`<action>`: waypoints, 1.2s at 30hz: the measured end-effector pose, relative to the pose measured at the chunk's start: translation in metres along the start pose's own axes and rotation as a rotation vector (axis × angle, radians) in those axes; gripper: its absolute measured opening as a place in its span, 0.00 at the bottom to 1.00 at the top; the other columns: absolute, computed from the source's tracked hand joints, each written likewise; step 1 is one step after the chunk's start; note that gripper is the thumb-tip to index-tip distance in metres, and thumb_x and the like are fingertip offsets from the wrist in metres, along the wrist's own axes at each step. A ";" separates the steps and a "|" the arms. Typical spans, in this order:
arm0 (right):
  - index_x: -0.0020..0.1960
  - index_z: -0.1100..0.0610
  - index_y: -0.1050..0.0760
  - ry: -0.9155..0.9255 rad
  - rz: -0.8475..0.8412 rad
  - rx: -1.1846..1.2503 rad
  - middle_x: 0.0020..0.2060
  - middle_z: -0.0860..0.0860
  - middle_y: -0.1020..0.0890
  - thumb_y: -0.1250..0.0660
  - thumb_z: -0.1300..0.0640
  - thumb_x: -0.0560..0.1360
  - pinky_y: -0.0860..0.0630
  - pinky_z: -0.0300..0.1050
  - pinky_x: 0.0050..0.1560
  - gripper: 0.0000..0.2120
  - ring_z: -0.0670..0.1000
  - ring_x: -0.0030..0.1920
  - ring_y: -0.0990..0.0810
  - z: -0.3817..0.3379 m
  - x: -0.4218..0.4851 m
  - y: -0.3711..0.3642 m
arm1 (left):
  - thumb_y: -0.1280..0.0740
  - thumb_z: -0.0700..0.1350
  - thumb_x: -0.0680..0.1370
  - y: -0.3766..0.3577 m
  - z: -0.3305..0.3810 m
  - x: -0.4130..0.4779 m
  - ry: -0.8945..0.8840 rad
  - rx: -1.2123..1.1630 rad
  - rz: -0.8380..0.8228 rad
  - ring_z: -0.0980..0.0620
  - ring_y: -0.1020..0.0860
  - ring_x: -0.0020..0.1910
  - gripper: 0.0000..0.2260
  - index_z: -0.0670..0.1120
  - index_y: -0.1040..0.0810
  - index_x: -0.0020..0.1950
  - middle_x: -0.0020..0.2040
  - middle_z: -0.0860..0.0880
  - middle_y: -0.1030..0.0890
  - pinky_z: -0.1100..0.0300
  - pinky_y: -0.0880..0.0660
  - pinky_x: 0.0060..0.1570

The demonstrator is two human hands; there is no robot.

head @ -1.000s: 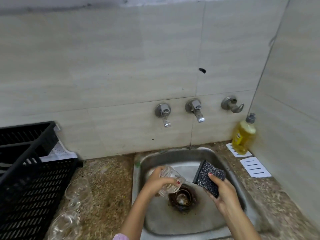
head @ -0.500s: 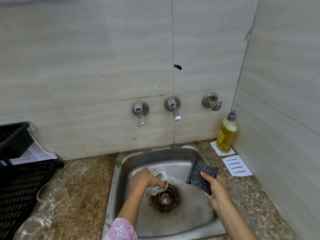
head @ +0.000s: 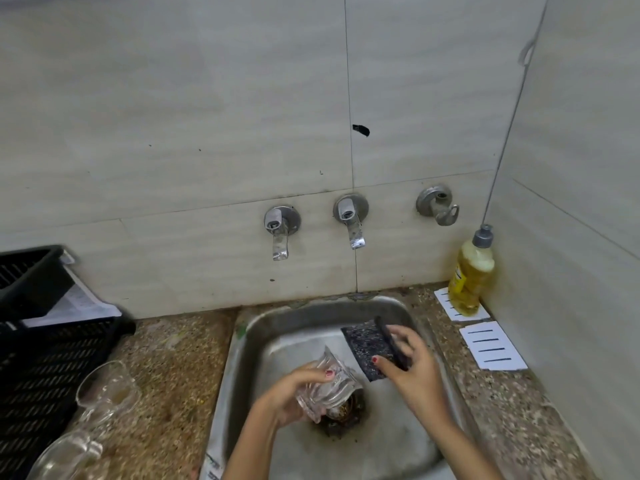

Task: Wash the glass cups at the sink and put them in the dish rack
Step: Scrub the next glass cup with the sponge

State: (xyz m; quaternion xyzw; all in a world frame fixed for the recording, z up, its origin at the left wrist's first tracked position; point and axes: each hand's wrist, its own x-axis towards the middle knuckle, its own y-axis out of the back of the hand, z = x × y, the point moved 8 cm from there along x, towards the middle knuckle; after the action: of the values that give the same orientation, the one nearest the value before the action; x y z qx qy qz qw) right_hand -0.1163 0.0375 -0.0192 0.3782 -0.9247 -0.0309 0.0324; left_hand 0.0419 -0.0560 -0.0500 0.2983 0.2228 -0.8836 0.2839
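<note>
My left hand (head: pixel 291 393) grips a ribbed glass cup (head: pixel 329 386), tilted on its side over the drain of the steel sink (head: pixel 242 341). My right hand (head: pixel 412 365) holds a dark speckled sponge (head: pixel 367 344) just right of the cup, its lower edge close to the glass. Two more glass cups (head: pixel 107 389) (head: pixel 65 455) stand on the granite counter to the left of the sink, beside the black dish rack (head: pixel 45 358).
Two taps (head: pixel 278 233) (head: pixel 351 220) and a third wall fitting (head: pixel 438 206) stick out of the tiled wall above the sink; no water runs. A yellow soap bottle (head: pixel 471 275) stands in the right corner on a paper label, with another label (head: pixel 491 344) nearby.
My left hand has lifted and turned the cup above the drain. My right hand has brought the sponge down and closer to the cup. The view has shifted.
</note>
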 end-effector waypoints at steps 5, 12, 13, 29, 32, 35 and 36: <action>0.51 0.49 0.18 0.242 -0.260 -0.294 0.40 0.29 0.20 0.24 0.62 0.66 0.23 0.34 0.51 0.16 0.36 0.46 0.19 -0.031 -0.013 -0.033 | 0.25 0.47 0.51 -0.002 -0.002 0.003 -0.054 0.023 -0.019 0.52 0.21 0.32 0.26 0.42 0.23 0.46 0.35 0.48 0.18 0.64 0.27 0.30; 0.51 0.53 0.19 0.208 -0.399 -0.284 0.44 0.44 0.16 0.34 0.60 0.72 0.23 0.38 0.48 0.10 0.41 0.46 0.19 -0.034 -0.019 -0.043 | 0.27 0.42 0.54 -0.017 0.026 -0.006 -0.176 0.161 -0.119 0.50 0.19 0.35 0.16 0.45 0.16 0.41 0.38 0.46 0.17 0.64 0.23 0.35; 0.52 0.54 0.19 0.194 -0.411 -0.289 0.45 0.47 0.16 0.35 0.61 0.72 0.23 0.41 0.48 0.12 0.44 0.47 0.19 -0.030 -0.022 -0.045 | 0.28 0.41 0.55 -0.020 0.031 -0.007 -0.179 0.215 -0.121 0.51 0.19 0.33 0.15 0.45 0.16 0.40 0.36 0.46 0.17 0.65 0.24 0.33; 0.47 0.54 0.17 0.126 -0.547 0.141 0.44 0.50 0.16 0.38 0.51 0.72 0.24 0.40 0.49 0.12 0.48 0.48 0.19 -0.050 -0.015 -0.051 | 0.26 0.46 0.54 -0.033 0.074 -0.013 -0.509 0.508 -0.062 0.53 0.20 0.43 0.27 0.43 0.19 0.53 0.44 0.49 0.17 0.60 0.23 0.47; 0.58 0.50 0.23 0.407 -0.585 -0.111 0.53 0.45 0.18 0.35 0.48 0.75 0.24 0.43 0.54 0.14 0.47 0.54 0.21 -0.067 -0.022 -0.054 | 0.29 0.43 0.57 -0.036 0.073 -0.013 -0.440 0.391 -0.238 0.50 0.20 0.43 0.29 0.41 0.21 0.58 0.44 0.44 0.17 0.60 0.24 0.45; 0.56 0.50 0.23 0.281 -0.573 -0.032 0.49 0.42 0.17 0.37 0.45 0.75 0.26 0.34 0.49 0.13 0.42 0.50 0.19 -0.067 -0.018 -0.053 | 0.26 0.46 0.55 -0.033 0.080 -0.011 -0.505 0.497 -0.106 0.51 0.21 0.45 0.31 0.37 0.21 0.57 0.45 0.44 0.18 0.58 0.25 0.50; 0.53 0.51 0.23 0.145 -0.534 0.096 0.46 0.43 0.16 0.37 0.48 0.76 0.26 0.32 0.47 0.10 0.40 0.47 0.19 -0.058 -0.014 -0.051 | 0.26 0.47 0.54 -0.033 0.084 -0.013 -0.559 0.617 -0.032 0.56 0.21 0.44 0.32 0.40 0.20 0.57 0.44 0.49 0.18 0.61 0.25 0.49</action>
State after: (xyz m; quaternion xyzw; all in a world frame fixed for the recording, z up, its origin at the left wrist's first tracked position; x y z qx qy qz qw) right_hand -0.0659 0.0088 0.0338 0.6107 -0.7879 0.0329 0.0714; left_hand -0.0045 -0.0741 0.0267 0.1143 -0.1336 -0.9602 0.2168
